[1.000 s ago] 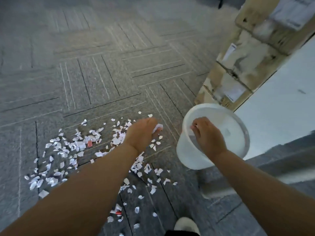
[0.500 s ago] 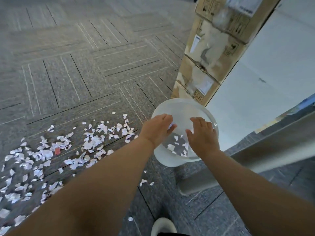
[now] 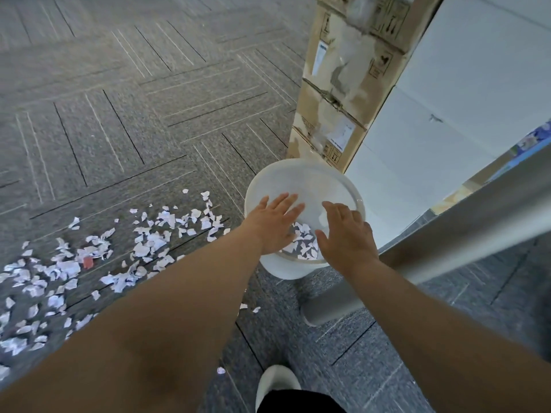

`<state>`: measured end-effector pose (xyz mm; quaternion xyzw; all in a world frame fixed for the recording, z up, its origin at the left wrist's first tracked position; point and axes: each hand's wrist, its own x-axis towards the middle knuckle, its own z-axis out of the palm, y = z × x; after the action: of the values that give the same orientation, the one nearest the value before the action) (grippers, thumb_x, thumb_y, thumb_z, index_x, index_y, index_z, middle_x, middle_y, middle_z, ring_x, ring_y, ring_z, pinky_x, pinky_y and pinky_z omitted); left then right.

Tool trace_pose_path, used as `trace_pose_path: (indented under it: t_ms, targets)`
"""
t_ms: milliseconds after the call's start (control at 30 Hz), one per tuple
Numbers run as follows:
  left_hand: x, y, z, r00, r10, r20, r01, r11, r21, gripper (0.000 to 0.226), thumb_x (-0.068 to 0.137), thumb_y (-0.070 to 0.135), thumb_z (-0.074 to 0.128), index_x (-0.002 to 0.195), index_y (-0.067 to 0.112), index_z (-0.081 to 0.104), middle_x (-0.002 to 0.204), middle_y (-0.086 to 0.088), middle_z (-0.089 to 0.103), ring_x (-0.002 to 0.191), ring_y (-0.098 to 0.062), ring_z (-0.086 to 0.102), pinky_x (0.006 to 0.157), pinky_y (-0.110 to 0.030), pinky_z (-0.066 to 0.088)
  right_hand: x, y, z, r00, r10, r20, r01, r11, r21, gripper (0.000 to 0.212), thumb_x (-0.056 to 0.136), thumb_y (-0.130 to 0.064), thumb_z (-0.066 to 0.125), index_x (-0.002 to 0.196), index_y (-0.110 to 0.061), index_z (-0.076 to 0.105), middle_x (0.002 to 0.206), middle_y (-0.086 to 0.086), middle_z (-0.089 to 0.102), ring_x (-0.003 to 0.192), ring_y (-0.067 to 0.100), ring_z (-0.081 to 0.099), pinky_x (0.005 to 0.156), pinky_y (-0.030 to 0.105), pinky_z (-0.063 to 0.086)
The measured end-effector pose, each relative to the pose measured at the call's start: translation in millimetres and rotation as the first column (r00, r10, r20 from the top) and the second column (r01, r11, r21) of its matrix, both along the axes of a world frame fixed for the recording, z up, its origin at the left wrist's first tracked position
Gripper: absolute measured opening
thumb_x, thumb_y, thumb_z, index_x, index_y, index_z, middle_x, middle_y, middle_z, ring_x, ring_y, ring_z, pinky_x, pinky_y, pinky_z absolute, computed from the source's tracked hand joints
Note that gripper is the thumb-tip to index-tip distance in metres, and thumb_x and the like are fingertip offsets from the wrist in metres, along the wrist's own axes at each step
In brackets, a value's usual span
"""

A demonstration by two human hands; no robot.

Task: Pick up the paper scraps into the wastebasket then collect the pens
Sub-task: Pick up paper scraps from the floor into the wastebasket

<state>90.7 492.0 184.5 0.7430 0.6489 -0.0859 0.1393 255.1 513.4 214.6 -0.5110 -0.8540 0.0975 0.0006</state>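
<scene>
1. The left hand is spread flat, palm down, fingers straight and slightly apart, with nothing in it. It hovers over the near-left part of the wastebasket's mouth.
2. The right hand is also flat and loose, fingers extended and thumb pointing left, with nothing held. It hangs over the near-right part of the same opening, just beside the left hand with a gap between them.
3. The white wastebasket stands upright on the carpet below both hands. A layer of torn paper scraps lies on its bottom, seen through the gap between the hands.
4. Left of the basket, many loose scraps are scattered over the carpet, running to the left edge of the view, and one small red piece lies among them. A few stray bits lie nearer, by the left forearm.
5. Just beyond the basket, stacked cardboard boxes stand against a white wall panel.
6. To the right, a grey tubular bar slants down to the floor near the basket.
7. A white shoe shows at the bottom edge.
</scene>
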Motion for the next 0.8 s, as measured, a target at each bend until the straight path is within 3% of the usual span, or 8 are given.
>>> trace_pose_path:
  t_ms: [167,400,700,800]
  targets:
    - [-13.5,-24.5,12.1,1.0,0.015,0.021,-0.016,0.999,0.033,0.061,0.098,0.039,0.03,0.147,0.022,-0.002,0.156,-0.003,-0.01,0.143,-0.019,-0.011,0.116,-0.037,-0.003,-10.8,-15.5,5.1,0.999,0.042,0.001,-0.042,0.999,-0.01,0.054,0.092,-0.033,0.047,0.139,-0.015,0.028,0.14,0.007,0.039,0.122,0.03,0.039,0.098,0.041,0.034]
    - [-81.9,-100.3,-10.4,0.976,0.209,0.053,-0.214,0.969,0.125,0.063,0.096,0.034,0.036,0.147,0.014,0.004,0.156,-0.008,-0.003,0.143,-0.023,-0.008,0.118,-0.039,0.003,-80.2,-56.3,-12.2,0.971,0.237,0.011,-0.237,0.971,-0.016,0.051,0.093,-0.03,0.044,0.139,-0.015,0.029,0.14,0.009,0.039,0.121,0.031,0.039,0.098,0.044,0.034]
    - [-183.5,-265.7,-35.0,0.84,0.541,0.032,-0.541,0.841,-0.014,0.064,0.096,0.04,0.035,0.147,0.016,0.003,0.156,-0.007,-0.008,0.143,-0.022,-0.008,0.115,-0.038,-0.002,-196.8,-139.6,-43.2,0.889,0.452,0.075,-0.445,0.89,-0.096,0.052,0.094,-0.031,0.042,0.14,-0.014,0.027,0.141,0.011,0.039,0.125,0.031,0.036,0.102,0.044,0.033]
    - [-200.0,-310.3,-28.3,0.817,0.576,0.033,-0.575,0.818,-0.038,0.066,0.096,0.04,0.035,0.147,0.015,0.002,0.156,-0.007,-0.007,0.143,-0.024,-0.007,0.115,-0.04,-0.001,-224.2,-169.3,-45.9,0.864,0.498,0.078,-0.49,0.866,-0.105,0.052,0.094,-0.03,0.042,0.14,-0.014,0.027,0.142,0.012,0.037,0.125,0.032,0.036,0.1,0.045,0.035]
